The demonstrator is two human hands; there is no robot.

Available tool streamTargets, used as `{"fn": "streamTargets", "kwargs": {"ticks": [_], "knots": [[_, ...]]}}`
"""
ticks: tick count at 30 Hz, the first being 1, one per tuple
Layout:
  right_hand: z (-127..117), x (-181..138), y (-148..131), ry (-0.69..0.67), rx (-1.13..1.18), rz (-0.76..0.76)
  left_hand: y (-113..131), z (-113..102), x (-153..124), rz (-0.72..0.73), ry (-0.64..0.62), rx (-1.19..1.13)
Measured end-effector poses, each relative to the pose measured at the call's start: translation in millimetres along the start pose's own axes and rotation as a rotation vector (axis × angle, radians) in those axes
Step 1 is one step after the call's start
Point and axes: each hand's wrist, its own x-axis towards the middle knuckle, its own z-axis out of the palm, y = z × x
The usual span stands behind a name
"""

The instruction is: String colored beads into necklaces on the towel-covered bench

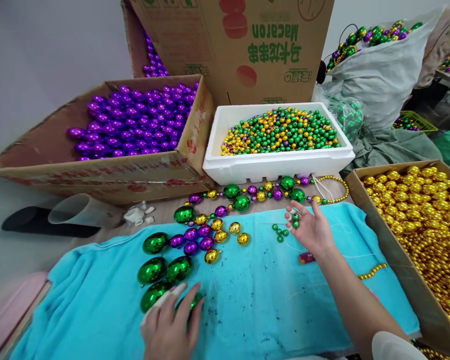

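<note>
1. Turquoise towel (97, 290): spread over the worktop (337, 187), strewn with dark specks.
2. Cardboard box of purple beads (153, 176): beyond the towel's far left edge.
3. Cardboard box of gold beads (393, 239): along the towel's right edge.
4. White foam box (277, 165): beyond the towel's far edge, filled with small green, gold and purple beads.
5. Bead strand (242, 203): mostly just past the towel's far edge.
6. Left hand (172, 320): over the towel's near left part, fingers curved and slightly parted around a large green bead (197, 300); whether they grip it I cannot tell.
7. Right hand (317, 235): over the towel's far right part, palm up, thumb spread away from half-curled fingers, small green beads lying against these.
8. Large green beads (179, 269): grouped on the towel's left half.
9. Purple oval beads (191, 248): clustered on the towel beyond the large green ones.
10. Loose small green beads (279, 232): on the towel's far part, left of the right hand.
</note>
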Motion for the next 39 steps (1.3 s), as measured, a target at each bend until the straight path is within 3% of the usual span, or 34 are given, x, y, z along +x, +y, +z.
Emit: {"fn": "streamTargets", "kwargs": {"ticks": [6,17,24,32,35,39], "knots": [[2,1,4,-0.022,-0.01,0.003,-11,19,-24,-0.007,-0.084,-0.021],[16,-15,0,-0.129,-0.016,0.032,-1,49,24,0.02,-0.1,-0.023],[20,-19,1,-0.114,-0.09,0.012,7,43,28,-0.133,-0.157,0.018],[14,-12,0,-0.021,-0.324,-0.069,14,30,22,-0.121,-0.117,-0.016],[-6,-1,-1,0.134,-0.468,-0.198,25,25,13,-0.1,-0.128,-0.091],[-35,14,11,0.32,-0.729,-0.306,48,23,-5,-0.04,-0.235,-0.186]]}}
